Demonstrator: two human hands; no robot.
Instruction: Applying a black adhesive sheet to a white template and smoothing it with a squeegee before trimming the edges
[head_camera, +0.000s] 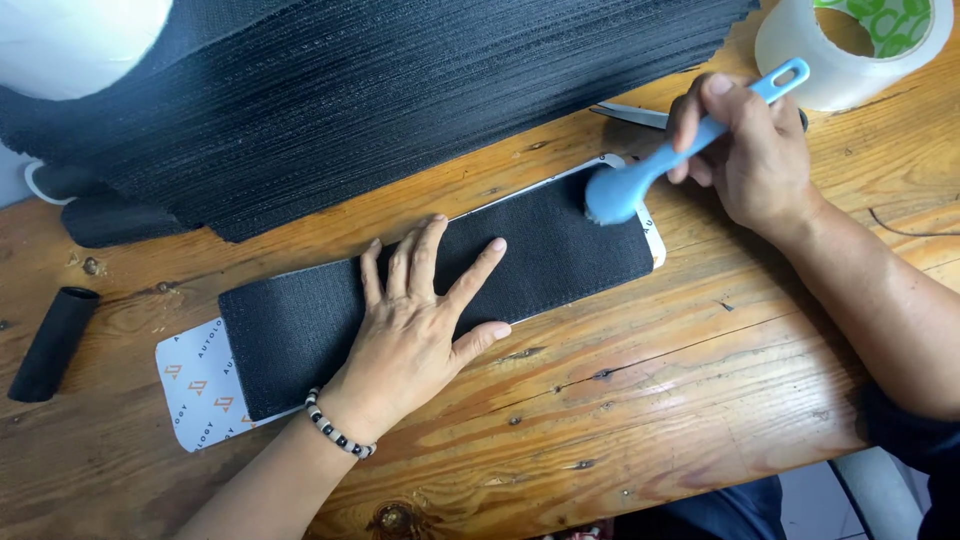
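Left hand (420, 320) lies flat, palm down, its 5 fingers spread, wrist straight. Right hand (745, 150) is curled in a grip, forearm angled inward.

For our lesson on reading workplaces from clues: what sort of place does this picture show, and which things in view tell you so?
Probably a small craft or assembly workshop. A worn wooden workbench carries a tall stack of identical black fabric strips, a roll of clear tape, and one black strip on a white card, being brushed with a blue brush.
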